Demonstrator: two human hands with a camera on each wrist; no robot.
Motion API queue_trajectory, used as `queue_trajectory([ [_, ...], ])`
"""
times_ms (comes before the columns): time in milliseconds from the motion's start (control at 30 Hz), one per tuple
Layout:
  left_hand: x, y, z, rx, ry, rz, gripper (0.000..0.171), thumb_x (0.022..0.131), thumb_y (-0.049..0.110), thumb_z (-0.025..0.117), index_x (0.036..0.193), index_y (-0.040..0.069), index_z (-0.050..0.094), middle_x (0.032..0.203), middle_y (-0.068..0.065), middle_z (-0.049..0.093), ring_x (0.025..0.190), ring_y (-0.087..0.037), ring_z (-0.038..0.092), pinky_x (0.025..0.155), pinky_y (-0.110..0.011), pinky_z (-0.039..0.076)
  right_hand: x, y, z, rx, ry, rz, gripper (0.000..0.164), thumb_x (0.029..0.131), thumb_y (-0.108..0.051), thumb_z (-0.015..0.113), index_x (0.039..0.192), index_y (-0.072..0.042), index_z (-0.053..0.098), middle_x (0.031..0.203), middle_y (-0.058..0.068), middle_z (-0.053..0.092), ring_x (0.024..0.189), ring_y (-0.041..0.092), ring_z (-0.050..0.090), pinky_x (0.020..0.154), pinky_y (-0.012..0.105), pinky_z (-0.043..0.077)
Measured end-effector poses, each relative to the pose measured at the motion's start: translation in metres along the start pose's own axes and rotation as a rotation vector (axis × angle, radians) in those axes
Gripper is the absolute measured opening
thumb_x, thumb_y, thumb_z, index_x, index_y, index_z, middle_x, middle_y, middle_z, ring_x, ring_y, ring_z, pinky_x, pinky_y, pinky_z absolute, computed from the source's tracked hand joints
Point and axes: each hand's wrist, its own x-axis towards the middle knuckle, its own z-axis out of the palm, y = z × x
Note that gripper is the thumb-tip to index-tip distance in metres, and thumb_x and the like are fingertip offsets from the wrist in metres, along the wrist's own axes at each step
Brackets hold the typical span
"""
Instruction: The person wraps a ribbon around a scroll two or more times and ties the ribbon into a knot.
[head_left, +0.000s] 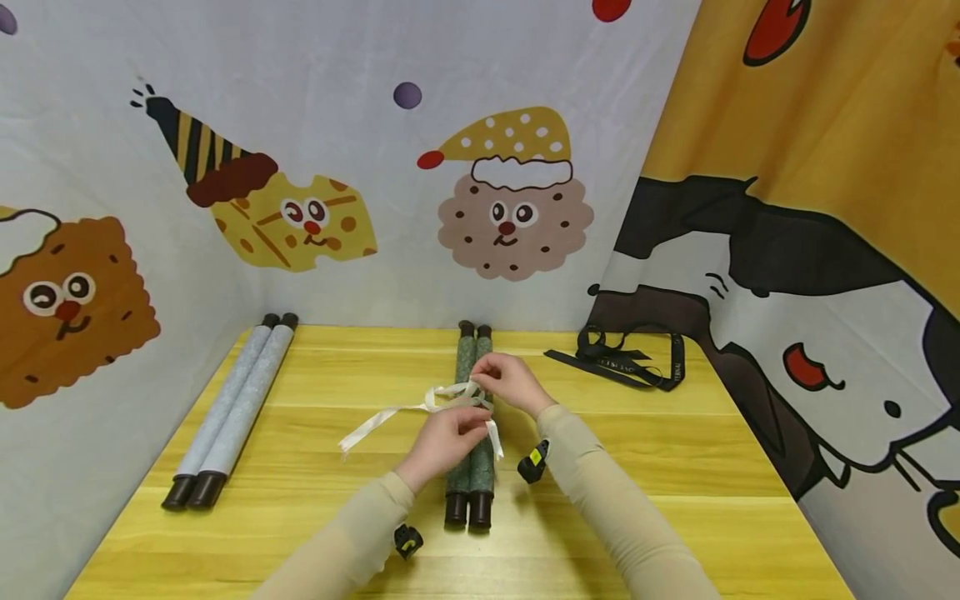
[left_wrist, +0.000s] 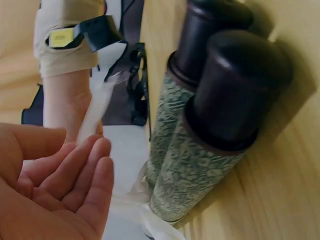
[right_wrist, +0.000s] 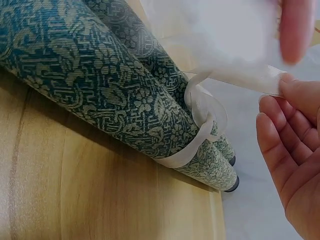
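A green patterned scroll [head_left: 460, 475], two rolls side by side with dark knobs at the ends, lies lengthwise mid-table. A white ribbon [right_wrist: 182, 157] wraps round both rolls and crosses in a loose loop on top. My right hand [head_left: 513, 383] pinches one length of it between thumb and forefinger, drawn taut off the loop. Over the rolls, nearer me, is my left hand [head_left: 446, 442], the other ribbon tail [left_wrist: 97, 110] coming out at its fingertips. That tail is blurred in the left wrist view. Another ribbon end trails left across the table.
A pale grey-blue scroll [head_left: 247, 400], also of two rolls with dark knobs, lies along the left table edge. At the back right is a loose black ribbon [head_left: 615, 362] with lettering. Printed cloths [head_left: 405, 292] hang close behind the wooden table [head_left: 337, 517].
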Motion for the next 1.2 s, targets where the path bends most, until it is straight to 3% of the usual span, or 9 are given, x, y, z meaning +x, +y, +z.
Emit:
queue_trajectory([
  [167,0.0,-0.003,0.001,0.049,-0.023,0.024,0.022,0.095,0.008,0.066,0.115,0.002,0.072,0.11,-0.01,0.071,0.097,-0.027,0.069,0.083,-0.039,0.055,0.0,0.002,0.0,-0.005,-0.006,-0.001,0.004,0.097,-0.013,0.066,0.097,-0.012,0.07,0.086,-0.002,0.065,0.071,0.014,0.06,0.066,0.031,0.053],
  [433,0.005,-0.01,-0.016,0.042,0.042,-0.015,0.022,0.095,0.009,0.066,0.113,-0.001,0.072,0.111,-0.013,0.071,0.098,-0.029,0.068,0.085,-0.043,0.054,0.0,0.002,0.0,0.01,-0.009,0.001,0.004,0.097,-0.012,0.066,0.098,-0.011,0.07,0.086,0.0,0.065,0.071,0.016,0.061,0.065,0.03,0.053],
  [600,0.011,-0.017,-0.023,0.026,0.082,-0.072,0.021,0.093,0.01,0.069,0.112,0.0,0.073,0.107,-0.01,0.072,0.094,-0.026,0.068,0.081,-0.04,0.055,0.0,0.002,0.001,0.026,-0.002,-0.003,0.004,0.096,-0.01,0.067,0.097,-0.01,0.07,0.086,0.001,0.065,0.071,0.018,0.062,0.064,0.03,0.054],
  [867,0.029,-0.028,-0.036,0.012,0.199,-0.168,0.023,0.093,0.013,0.071,0.112,0.002,0.072,0.098,-0.008,0.072,0.092,-0.026,0.067,0.08,-0.042,0.055,0.001,0.002,0.003,0.034,-0.008,-0.005,0.005,0.096,-0.011,0.066,0.097,-0.01,0.071,0.088,0.001,0.066,0.078,0.031,0.064,0.066,0.032,0.053],
  [1033,0.038,-0.028,-0.035,0.026,0.176,-0.172,0.024,0.091,0.015,0.074,0.112,0.003,0.073,0.103,-0.009,0.072,0.094,-0.025,0.067,0.082,-0.042,0.055,0.0,0.0,0.004,0.019,-0.005,-0.012,0.005,0.096,-0.013,0.067,0.096,-0.012,0.071,0.087,-0.002,0.065,0.074,0.028,0.063,0.064,0.032,0.052],
  [1200,0.043,-0.026,-0.031,0.064,0.123,-0.15,0.023,0.09,0.017,0.075,0.109,0.005,0.075,0.102,-0.007,0.073,0.092,-0.023,0.067,0.079,-0.041,0.055,0.0,-0.002,0.004,0.041,-0.014,-0.01,0.005,0.097,-0.016,0.066,0.097,-0.014,0.071,0.088,-0.002,0.066,0.075,0.035,0.062,0.062,0.032,0.051],
])
